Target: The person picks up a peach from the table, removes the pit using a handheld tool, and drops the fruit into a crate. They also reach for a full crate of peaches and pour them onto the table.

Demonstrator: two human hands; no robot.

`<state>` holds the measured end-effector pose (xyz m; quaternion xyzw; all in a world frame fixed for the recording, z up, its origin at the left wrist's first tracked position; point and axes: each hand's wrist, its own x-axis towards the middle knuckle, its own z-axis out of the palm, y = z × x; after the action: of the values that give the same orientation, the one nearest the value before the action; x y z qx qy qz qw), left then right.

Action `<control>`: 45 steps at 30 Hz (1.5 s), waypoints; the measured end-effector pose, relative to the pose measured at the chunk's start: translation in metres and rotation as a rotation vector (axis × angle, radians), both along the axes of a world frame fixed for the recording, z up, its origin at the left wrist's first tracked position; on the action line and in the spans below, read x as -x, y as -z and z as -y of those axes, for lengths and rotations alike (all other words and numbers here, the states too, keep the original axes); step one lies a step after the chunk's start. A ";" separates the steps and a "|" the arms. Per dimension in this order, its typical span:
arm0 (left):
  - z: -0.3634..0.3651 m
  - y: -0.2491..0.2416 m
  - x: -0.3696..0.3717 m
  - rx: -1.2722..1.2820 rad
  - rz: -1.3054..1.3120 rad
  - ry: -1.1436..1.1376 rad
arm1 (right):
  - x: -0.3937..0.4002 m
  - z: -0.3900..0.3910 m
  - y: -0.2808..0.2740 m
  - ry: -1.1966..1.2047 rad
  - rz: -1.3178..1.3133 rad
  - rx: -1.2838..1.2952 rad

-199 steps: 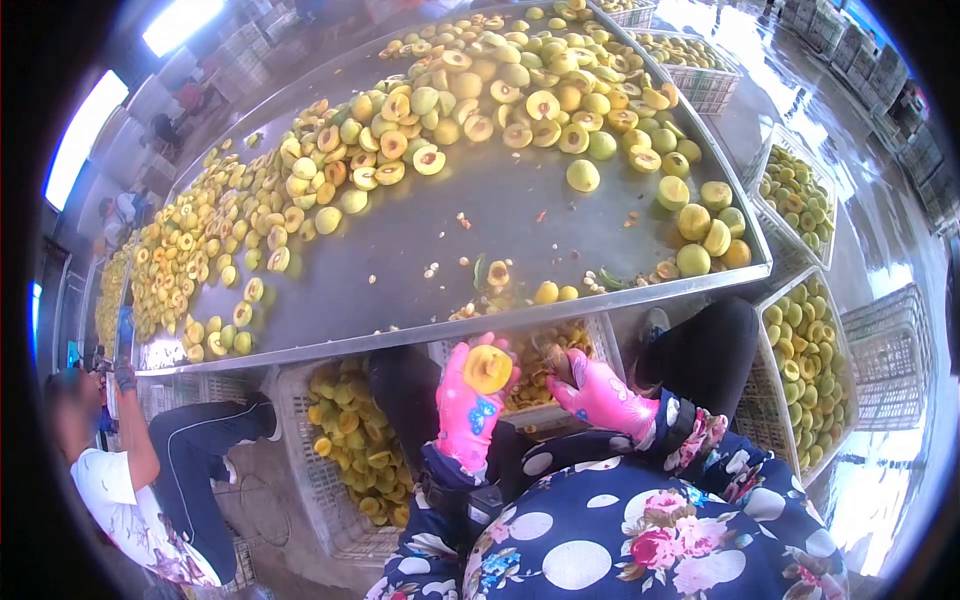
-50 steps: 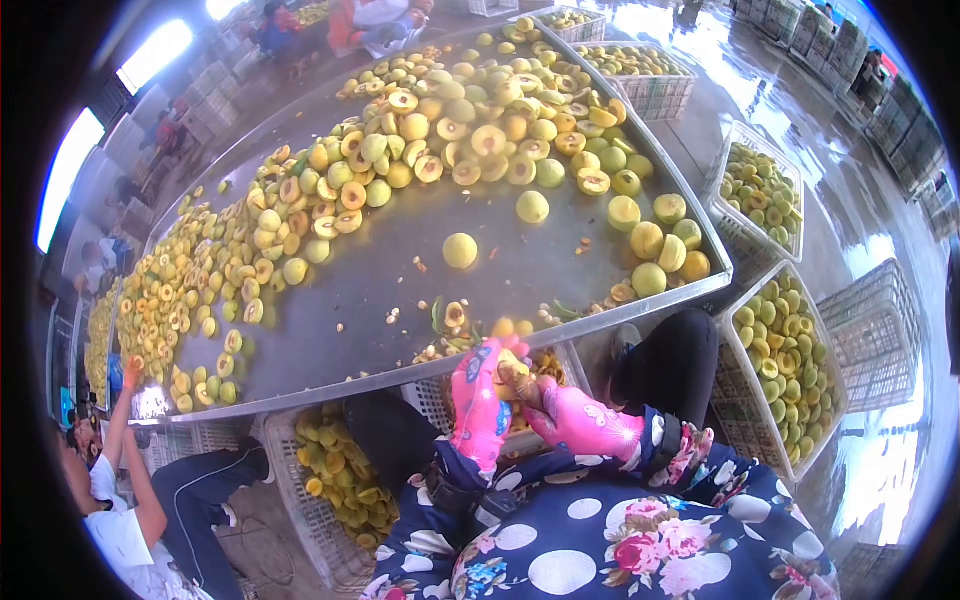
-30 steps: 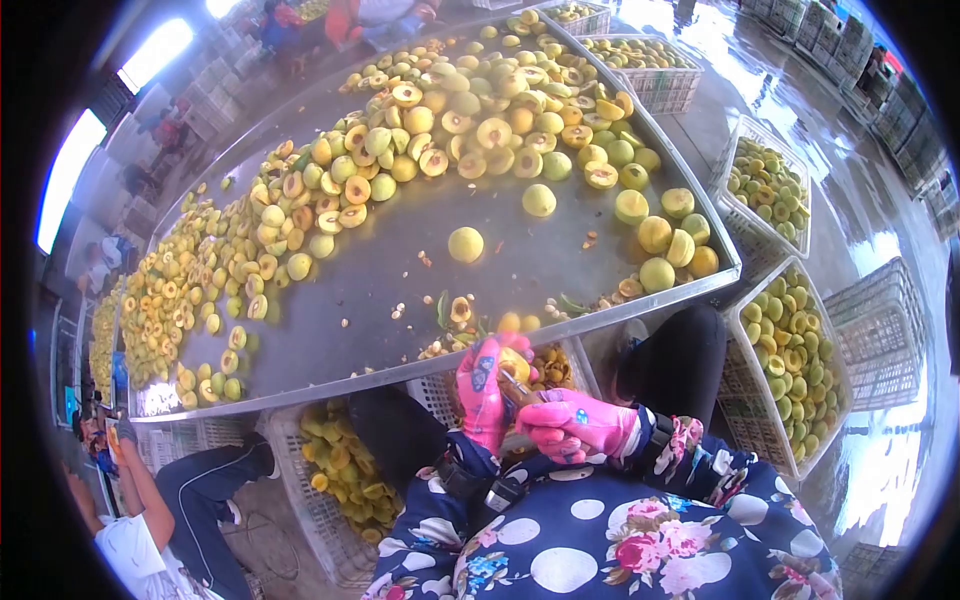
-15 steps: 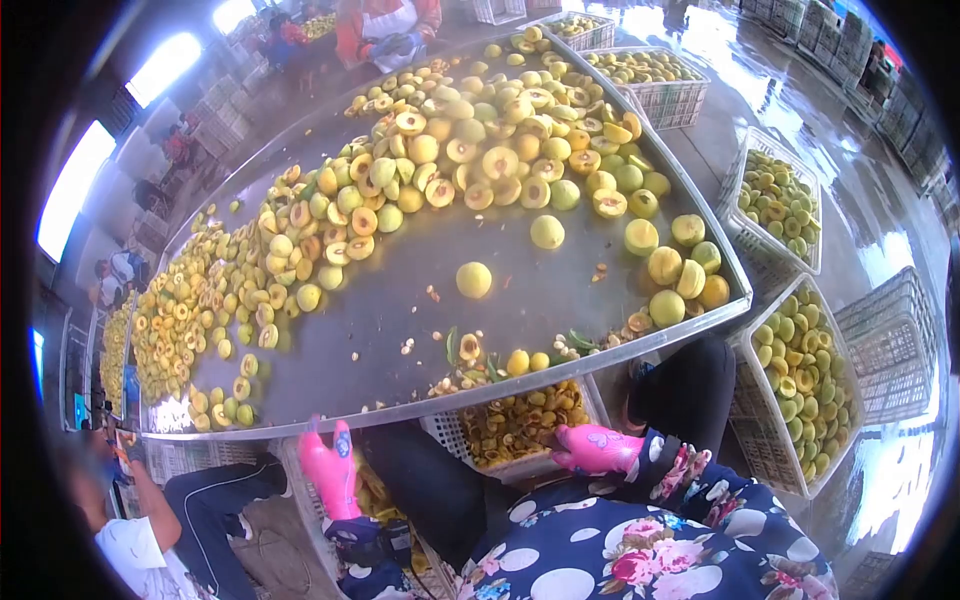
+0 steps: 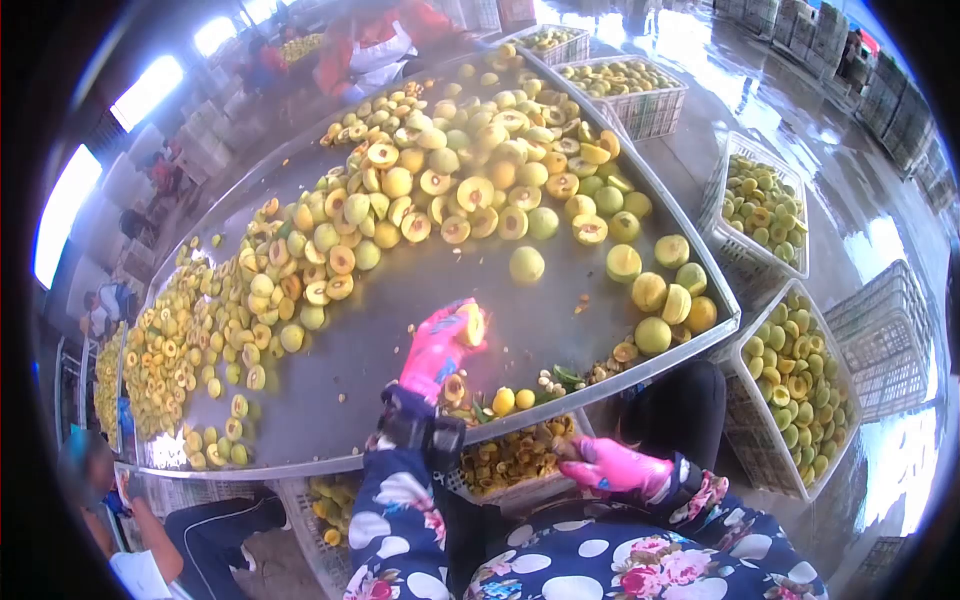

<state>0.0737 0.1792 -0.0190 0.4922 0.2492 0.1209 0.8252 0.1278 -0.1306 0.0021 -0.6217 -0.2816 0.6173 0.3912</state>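
My left hand (image 5: 437,352), in a pink glove, reaches over the metal table (image 5: 390,300) with its fingers closed around a yellow-green peach (image 5: 471,326). My right hand (image 5: 622,467), also gloved in pink, is held low in front of the table edge, above a crate of peach scraps (image 5: 512,455). Its fingers are curled at a small brownish thing, and I cannot tell what it is. Close to the left hand lie small yellow fruits (image 5: 513,400) and scattered pits. A heap of whole and halved peaches (image 5: 400,190) spreads across the table's far side.
Crates full of peaches (image 5: 800,390) stand on the wet floor to the right, next to an upended crate (image 5: 880,340). A raised metal rim (image 5: 560,400) borders the table. Another person (image 5: 140,520) sits at the lower left; one more (image 5: 375,45) is across the table.
My left hand has risen from below the table edge and taken hold of the lone peach on the tabletop. My right hand has shifted slightly right and down. The view has moved a little.
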 end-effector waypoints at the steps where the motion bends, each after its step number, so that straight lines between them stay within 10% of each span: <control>1: 0.015 -0.015 0.012 0.154 0.066 -0.008 | -0.003 -0.002 -0.009 0.054 -0.097 -0.028; 6: 0.075 -0.060 0.062 0.549 0.248 -0.055 | -0.002 -0.026 -0.042 0.016 -0.055 -0.170; 34: 0.174 -0.043 0.077 0.377 0.247 -0.482 | 0.037 -0.031 -0.030 -0.238 0.944 -0.379; 45: 0.169 -0.017 0.078 0.226 0.131 -0.513 | 0.035 -0.034 -0.007 -0.172 0.680 -0.349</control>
<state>-0.0047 0.0105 -0.0017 0.3089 0.3239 0.3287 0.8316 0.0927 -0.0962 0.0093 -0.6891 -0.5471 0.3493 0.3220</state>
